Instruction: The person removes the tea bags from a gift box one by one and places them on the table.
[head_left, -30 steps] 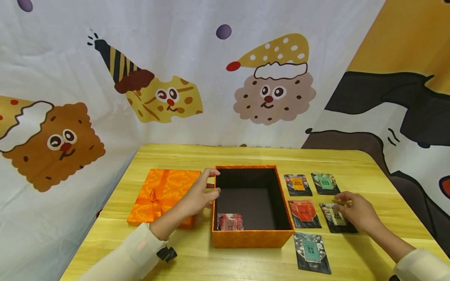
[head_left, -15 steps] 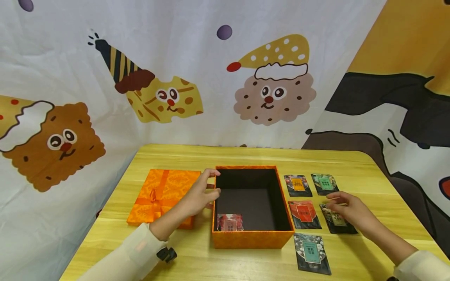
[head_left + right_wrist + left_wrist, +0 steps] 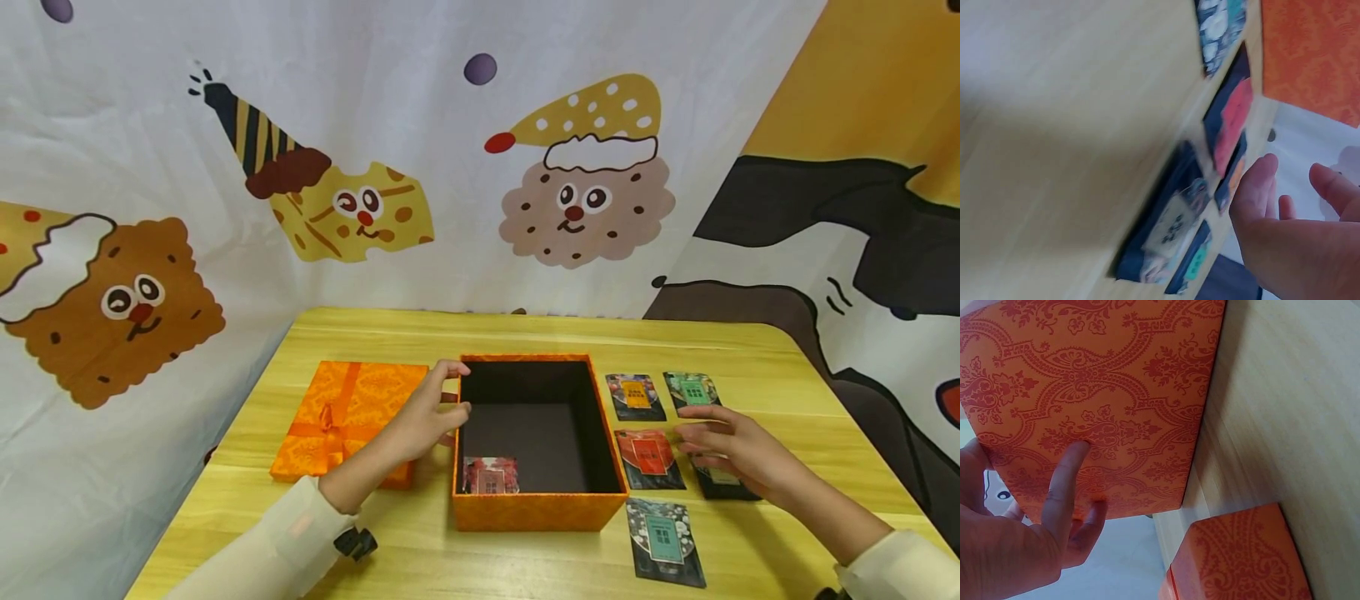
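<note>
My left hand [image 3: 429,414] grips the left wall of an orange patterned box [image 3: 540,513], thumb inside and other fingers along the outside. In the left wrist view those fingers touch the box's side [image 3: 1104,381]. Inside the dark box, a reddish-pink sachet [image 3: 491,476] lies in the front left corner. My right hand [image 3: 742,446] hovers with nothing in it, fingers loosely spread. It partly covers a dark sachet with a cream label [image 3: 726,482]. A red-label sachet [image 3: 649,460] lies just left of its fingertips. The right wrist view shows the right hand [image 3: 1297,231] apart from the sachets.
An orange lid with a ribbon bow [image 3: 315,404] lies left of the box. Right of the box are sachets with an orange label [image 3: 636,397], a green label [image 3: 692,390] and a teal label [image 3: 666,543]. A cartoon-printed cloth [image 3: 465,275] hangs behind the wooden table [image 3: 525,333].
My right hand has moved left from over the cream-label sachet towards the red-label one, fingers now more spread. The left hand and the box have stayed in place.
</note>
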Available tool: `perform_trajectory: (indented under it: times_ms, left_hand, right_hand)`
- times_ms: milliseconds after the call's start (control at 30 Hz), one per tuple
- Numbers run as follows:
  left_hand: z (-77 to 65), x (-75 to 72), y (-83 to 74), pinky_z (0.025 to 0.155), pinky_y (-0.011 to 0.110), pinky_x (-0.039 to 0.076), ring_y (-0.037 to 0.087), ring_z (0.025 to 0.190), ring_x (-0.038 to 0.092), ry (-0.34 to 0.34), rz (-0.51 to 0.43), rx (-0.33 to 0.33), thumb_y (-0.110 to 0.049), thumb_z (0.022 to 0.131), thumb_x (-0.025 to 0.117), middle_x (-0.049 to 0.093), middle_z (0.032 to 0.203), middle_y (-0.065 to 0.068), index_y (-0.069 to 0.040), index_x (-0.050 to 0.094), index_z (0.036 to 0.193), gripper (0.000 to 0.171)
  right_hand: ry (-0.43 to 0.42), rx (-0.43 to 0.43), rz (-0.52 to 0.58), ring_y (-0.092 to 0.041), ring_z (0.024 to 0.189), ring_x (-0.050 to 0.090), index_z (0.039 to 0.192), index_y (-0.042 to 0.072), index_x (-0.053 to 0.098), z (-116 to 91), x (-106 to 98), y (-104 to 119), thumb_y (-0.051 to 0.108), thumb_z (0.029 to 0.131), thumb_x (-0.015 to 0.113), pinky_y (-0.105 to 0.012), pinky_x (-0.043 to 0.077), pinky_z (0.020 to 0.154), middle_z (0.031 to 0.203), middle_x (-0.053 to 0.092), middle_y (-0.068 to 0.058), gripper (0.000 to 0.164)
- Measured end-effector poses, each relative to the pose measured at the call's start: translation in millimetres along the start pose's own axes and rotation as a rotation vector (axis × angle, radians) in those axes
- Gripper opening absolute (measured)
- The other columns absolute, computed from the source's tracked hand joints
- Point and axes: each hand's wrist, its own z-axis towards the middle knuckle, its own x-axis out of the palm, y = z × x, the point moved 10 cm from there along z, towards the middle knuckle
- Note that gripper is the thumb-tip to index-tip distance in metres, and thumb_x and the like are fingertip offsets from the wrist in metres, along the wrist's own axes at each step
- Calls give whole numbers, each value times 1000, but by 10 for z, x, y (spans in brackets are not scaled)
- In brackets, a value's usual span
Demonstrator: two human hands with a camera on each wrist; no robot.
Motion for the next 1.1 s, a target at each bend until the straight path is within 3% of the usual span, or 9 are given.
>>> perform_trajectory:
  times_ms: [267, 500, 733, 1000, 1100]
  left_hand:
    - [-2, -12, 15, 63, 42, 62, 43, 126, 56, -14, 3, -9, -7, 98, 65, 33, 159, 14, -13, 41, 144, 52]
    - [-1, -8, 16, 63, 44, 62, 43, 127, 56, -12, 8, -10, -8, 99, 65, 33, 159, 14, -11, 41, 145, 52]
    - [1, -7, 19, 63, 41, 62, 43, 127, 55, -9, 12, -6, -9, 99, 65, 33, 159, 14, -11, 40, 145, 53]
    - [-10, 1, -17, 64, 39, 62, 44, 128, 55, -3, 20, 6, -7, 99, 64, 32, 160, 15, -10, 40, 145, 52]
    - [-13, 7, -27, 64, 39, 62, 45, 128, 55, 3, 20, 8, -7, 99, 64, 31, 160, 16, -10, 39, 146, 53]
  right_hand:
    - [90, -27, 80, -21, 119, 68, 154, 1, 33, -2, 191, 271, 22, 107, 58, -42, 57, 97, 139, 59, -6, 58]
    - [123, -79, 84, -22, 117, 68, 148, 8, 44, -45, 376, 638, 19, 106, 59, -38, 57, 96, 140, 59, -11, 45]
    - [174, -157, 92, -27, 115, 68, 142, 13, 51, -76, 598, 1010, 13, 106, 59, -37, 58, 96, 132, 63, -4, 37]
    - [206, -174, 86, -30, 113, 68, 144, 3, 50, -66, 863, 1301, 13, 103, 64, -40, 59, 93, 137, 57, -21, 44]
    - [231, -183, 88, -30, 113, 68, 142, 3, 50, -45, 967, 1362, 13, 103, 64, -41, 59, 93, 134, 59, -18, 43]
